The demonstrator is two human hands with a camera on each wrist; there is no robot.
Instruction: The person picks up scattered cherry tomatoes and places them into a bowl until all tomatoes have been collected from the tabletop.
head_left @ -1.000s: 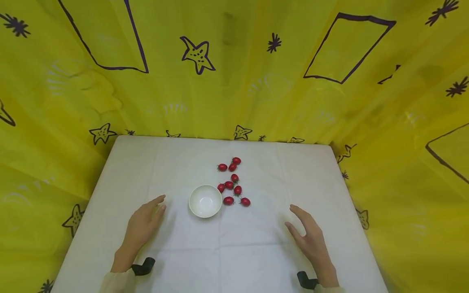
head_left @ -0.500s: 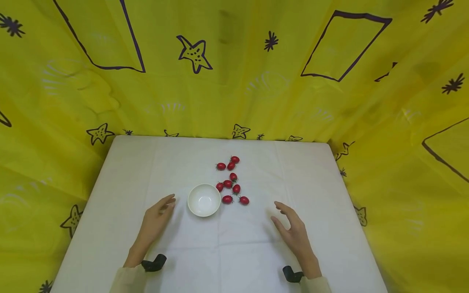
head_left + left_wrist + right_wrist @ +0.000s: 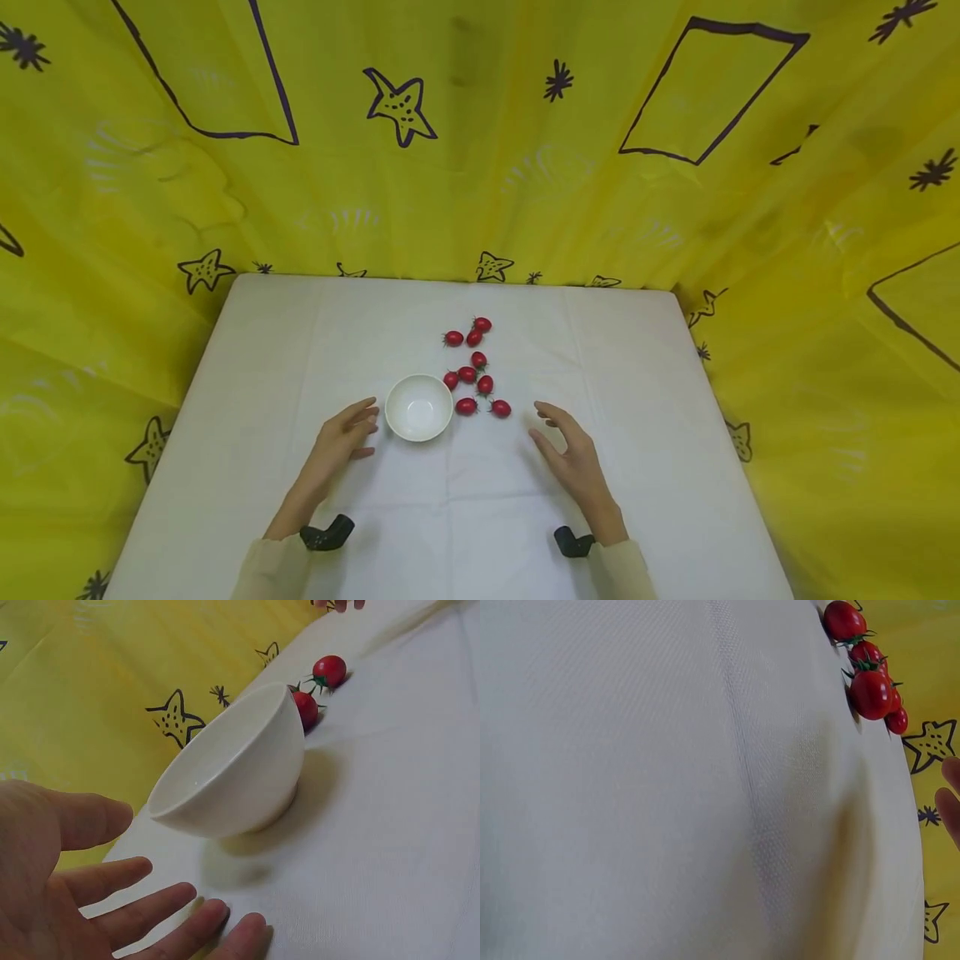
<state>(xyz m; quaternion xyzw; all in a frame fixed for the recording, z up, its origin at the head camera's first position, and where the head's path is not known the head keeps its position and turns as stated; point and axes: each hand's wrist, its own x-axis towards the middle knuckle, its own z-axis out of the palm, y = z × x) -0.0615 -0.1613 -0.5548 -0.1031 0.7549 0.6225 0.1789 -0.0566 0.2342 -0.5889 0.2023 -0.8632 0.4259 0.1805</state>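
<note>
A small white bowl [image 3: 419,408] stands upright on the table, its inside bare. Just left of its rim is my left hand [image 3: 339,442], fingers spread and holding nothing; the left wrist view shows its fingers [image 3: 142,911] apart from the bowl [image 3: 240,772]. Several red cherry tomatoes with green stems lie right of and behind the bowl, the closest one [image 3: 466,406] beside its rim. To the right of the rightmost tomato [image 3: 500,408] hovers my right hand [image 3: 573,454], thumb and fingers parted with nothing between them. Only its fingertips [image 3: 949,806] show in the right wrist view.
A white cloth covers the table [image 3: 637,375]. Behind it and along both sides hangs a yellow curtain [image 3: 465,192] with dark star and box drawings. Dark wrist-worn mounts [image 3: 327,533] sit at both sleeves.
Both hands have moved inward: the left one rightward up to the bowl, the right one leftward toward the tomatoes. Bowl and tomatoes stay where they were.
</note>
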